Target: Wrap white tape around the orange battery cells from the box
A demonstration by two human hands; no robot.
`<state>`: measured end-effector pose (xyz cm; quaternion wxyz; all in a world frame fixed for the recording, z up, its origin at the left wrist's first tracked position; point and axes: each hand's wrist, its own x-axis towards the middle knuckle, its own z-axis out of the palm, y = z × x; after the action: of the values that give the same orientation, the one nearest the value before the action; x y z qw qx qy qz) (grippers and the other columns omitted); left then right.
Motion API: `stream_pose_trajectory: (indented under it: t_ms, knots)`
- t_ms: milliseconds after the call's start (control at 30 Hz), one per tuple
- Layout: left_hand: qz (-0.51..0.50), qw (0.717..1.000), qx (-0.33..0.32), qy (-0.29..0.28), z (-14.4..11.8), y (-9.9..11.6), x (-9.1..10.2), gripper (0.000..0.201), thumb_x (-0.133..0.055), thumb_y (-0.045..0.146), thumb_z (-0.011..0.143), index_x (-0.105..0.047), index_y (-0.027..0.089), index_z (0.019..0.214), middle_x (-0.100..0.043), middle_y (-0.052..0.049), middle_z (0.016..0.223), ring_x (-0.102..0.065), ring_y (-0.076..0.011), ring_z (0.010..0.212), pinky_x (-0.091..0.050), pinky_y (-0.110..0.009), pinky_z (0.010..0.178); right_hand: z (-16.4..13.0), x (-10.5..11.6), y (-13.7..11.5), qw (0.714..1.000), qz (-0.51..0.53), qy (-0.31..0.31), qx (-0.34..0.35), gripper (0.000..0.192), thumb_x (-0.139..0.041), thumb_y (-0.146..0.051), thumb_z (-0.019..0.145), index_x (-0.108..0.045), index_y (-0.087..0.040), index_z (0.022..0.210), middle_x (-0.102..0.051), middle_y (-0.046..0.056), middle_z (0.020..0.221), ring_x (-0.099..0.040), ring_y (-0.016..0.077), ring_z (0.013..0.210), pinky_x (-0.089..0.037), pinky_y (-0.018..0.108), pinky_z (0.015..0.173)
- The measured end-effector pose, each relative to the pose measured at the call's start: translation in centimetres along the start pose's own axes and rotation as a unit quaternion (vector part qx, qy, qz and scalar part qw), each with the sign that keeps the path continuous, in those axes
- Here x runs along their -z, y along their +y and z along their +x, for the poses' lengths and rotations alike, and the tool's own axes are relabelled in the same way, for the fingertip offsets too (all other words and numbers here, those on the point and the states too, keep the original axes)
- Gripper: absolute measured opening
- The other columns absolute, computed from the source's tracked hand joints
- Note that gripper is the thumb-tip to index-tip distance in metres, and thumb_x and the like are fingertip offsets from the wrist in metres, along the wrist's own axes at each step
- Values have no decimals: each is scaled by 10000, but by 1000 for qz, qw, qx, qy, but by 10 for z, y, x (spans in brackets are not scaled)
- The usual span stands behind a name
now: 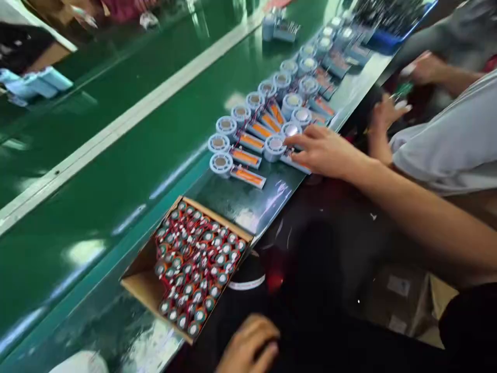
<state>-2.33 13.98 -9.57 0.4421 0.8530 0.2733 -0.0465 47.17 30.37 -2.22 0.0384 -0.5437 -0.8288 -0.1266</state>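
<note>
My right hand [322, 149] reaches over the nearest end of rows of light-blue plastic housings, each with a round head and a short flat handle. Its fingers are stretched and slightly apart, the tips at the edge of a housing's round head [275, 147] and over its handle. Whether they grip it is hard to see. The left-hand row shows orange strips [248, 177] in the handles and thin red wires. My left hand [248, 344], blurred, hangs low near the bottom edge, loosely curled with a gap between thumb and fingers and nothing visible in it.
A cardboard box [128, 285] of small cylinders with red wires stands on the bench edge. Beyond runs a green conveyor [147, 145]. A co-worker's hands [388, 114] are at right, near a blue tray [388, 39] of dark parts. More housings [285, 31] lie on the conveyor.
</note>
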Motion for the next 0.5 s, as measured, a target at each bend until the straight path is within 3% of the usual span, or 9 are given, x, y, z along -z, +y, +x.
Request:
stream_pose_trajectory:
  t_ms: [33, 67, 133, 200, 267, 333, 400, 467, 500]
  knots:
    - [-6, 998, 61, 25, 2, -18, -19, 396, -440, 445, 999, -671, 395, 1316, -641, -37, 1354, -598, -194, 1286, -550, -401, 1056, -2, -2, -2, 1000, 17, 5, -20, 306, -448, -261, 1032, -711, -113, 980, -512, 18, 1464, -483, 289, 1245, -443, 509, 978]
    - [-14, 983, 151, 100, 6, -38, -35, 436, -428, 445, 1011, -635, 294, 1364, -594, -77, 1410, -538, -204, 1355, -463, -430, 1168, -2, -1, -5, 999, 26, 1, -39, 449, -331, -328, 1037, -706, -94, 958, -517, -4, 1438, -452, 291, 1286, -411, 508, 988]
    - [-20, 956, 238, 169, 21, -78, -56, 656, -484, 523, 968, -478, 149, 1507, -435, -145, 1560, -372, -265, 1493, -312, -493, 1269, 0, 8, -15, 997, 16, -3, -80, 654, -141, -406, 964, -703, -75, 929, -523, -33, 1391, -411, 300, 1319, -372, 516, 970]
    - [-59, 942, 258, 204, 38, -107, -65, 718, -528, 554, 921, -472, 113, 1485, -407, -156, 1575, -323, -273, 1520, -264, -460, 1290, -1, 22, -29, 990, -28, 28, -134, 615, -177, -403, 934, -702, -83, 939, -527, -32, 1368, -426, 294, 1288, -368, 512, 938]
    - [-96, 932, 261, 232, 51, -122, -65, 589, -556, 540, 893, -583, 140, 1325, -534, -137, 1455, -434, -261, 1440, -305, -415, 1269, -10, 31, -48, 973, -57, 127, -186, 409, -330, -295, 938, -690, -103, 912, -546, 0, 1292, -476, 240, 1202, -390, 469, 918]
    - [-107, 919, 271, 264, 60, -128, -61, 442, -535, 530, 907, -629, 168, 1142, -628, -121, 1300, -533, -262, 1320, -345, -423, 1234, -28, 32, -75, 946, -46, 242, -212, 266, -414, -168, 912, -674, -122, 879, -546, 29, 1187, -501, 197, 1123, -415, 406, 885]
    - [-102, 909, 273, 299, 68, -122, -55, 414, -440, 531, 964, -610, 169, 1072, -646, -141, 1224, -558, -278, 1266, -363, -467, 1203, -54, 21, -115, 917, 7, 332, -219, 236, -428, -87, 872, -657, -134, 840, -547, 52, 1082, -524, 188, 1065, -442, 385, 878]
    - [-98, 904, 247, 334, 79, -102, -52, 455, -351, 538, 1005, -589, 156, 1072, -649, -165, 1161, -583, -278, 1203, -421, -473, 1132, -83, -3, -170, 904, 122, 346, -219, 223, -462, -70, 852, -661, -145, 921, -583, 72, 1066, -556, 220, 1072, -478, 422, 927]
    - [-99, 908, 219, 344, 85, -84, -52, 467, -340, 546, 1009, -586, 153, 1058, -654, -161, 1118, -604, -263, 1145, -461, -446, 1076, -97, -18, -203, 900, 219, 308, -216, 258, -502, -101, 857, -660, -149, 1056, -602, 88, 1119, -566, 244, 1131, -484, 459, 995]
